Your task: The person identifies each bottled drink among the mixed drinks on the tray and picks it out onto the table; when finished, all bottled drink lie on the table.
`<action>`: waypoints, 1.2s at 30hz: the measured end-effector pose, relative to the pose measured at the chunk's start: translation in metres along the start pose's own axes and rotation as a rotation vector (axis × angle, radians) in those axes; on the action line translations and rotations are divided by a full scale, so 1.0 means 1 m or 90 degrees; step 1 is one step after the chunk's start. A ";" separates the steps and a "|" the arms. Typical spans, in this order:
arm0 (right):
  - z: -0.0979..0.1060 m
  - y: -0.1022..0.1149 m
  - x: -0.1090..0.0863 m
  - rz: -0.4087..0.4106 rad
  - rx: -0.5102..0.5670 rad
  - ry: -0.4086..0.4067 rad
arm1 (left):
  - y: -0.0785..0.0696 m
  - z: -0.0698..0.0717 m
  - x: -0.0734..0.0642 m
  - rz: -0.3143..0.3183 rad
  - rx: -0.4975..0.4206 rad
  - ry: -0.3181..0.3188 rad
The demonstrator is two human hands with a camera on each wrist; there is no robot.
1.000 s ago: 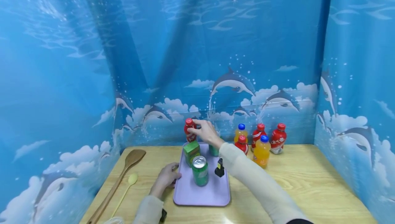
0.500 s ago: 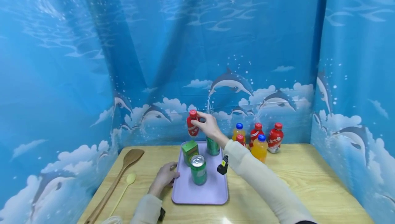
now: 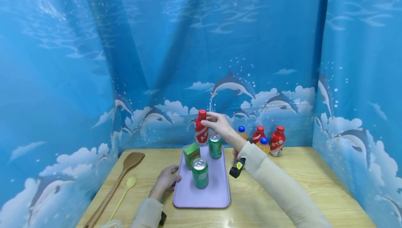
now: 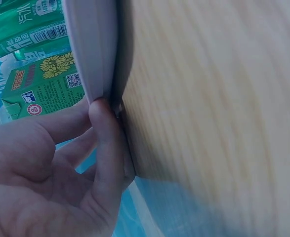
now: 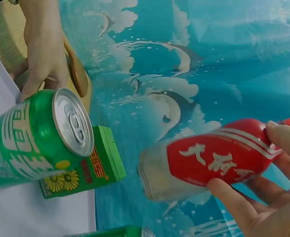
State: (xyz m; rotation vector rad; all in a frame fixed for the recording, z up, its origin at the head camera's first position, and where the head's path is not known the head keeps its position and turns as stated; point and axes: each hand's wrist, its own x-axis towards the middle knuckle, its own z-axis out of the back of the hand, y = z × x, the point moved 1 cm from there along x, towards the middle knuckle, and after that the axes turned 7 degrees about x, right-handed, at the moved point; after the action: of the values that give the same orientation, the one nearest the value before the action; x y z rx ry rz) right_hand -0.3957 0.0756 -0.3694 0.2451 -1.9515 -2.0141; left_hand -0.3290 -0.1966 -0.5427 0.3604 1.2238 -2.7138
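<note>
My right hand (image 3: 220,126) grips a red-capped bottle (image 3: 201,128) by its upper part, raised over the far end of the purple tray (image 3: 213,200). The right wrist view shows the bottle (image 5: 209,160) tilted in that frame, with a red label and clear base. On the tray's left edge, my left hand (image 3: 166,179) pinches the rim, thumb and finger meeting it in the left wrist view. Standing on the tray are a green drink carton (image 3: 192,155), a green can (image 3: 200,174) in the middle and another green can (image 3: 215,147) at the far right.
Right of the tray stand red bottles (image 3: 277,141) and orange-juice bottles with blue caps (image 3: 263,145), partly behind my right sleeve. A wooden spatula (image 3: 127,167) and a small yellow spoon (image 3: 128,188) lie at left. A blue dolphin curtain (image 3: 176,64) hangs behind the table.
My right hand has lifted the bottle and brought it rightward, from behind the carton to near the far can, which now shows fully. The left hand stays at the tray's edge.
</note>
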 end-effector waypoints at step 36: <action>0.132 0.018 -0.102 -0.015 0.003 0.114 | 0.001 -0.001 0.000 0.000 0.000 -0.001</action>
State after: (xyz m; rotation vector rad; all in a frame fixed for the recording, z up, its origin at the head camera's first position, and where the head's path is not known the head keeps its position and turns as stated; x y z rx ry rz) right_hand -0.3438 0.2349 -0.3554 0.4348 -1.8511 -1.9296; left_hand -0.3287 -0.1969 -0.5437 0.3573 1.2232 -2.7130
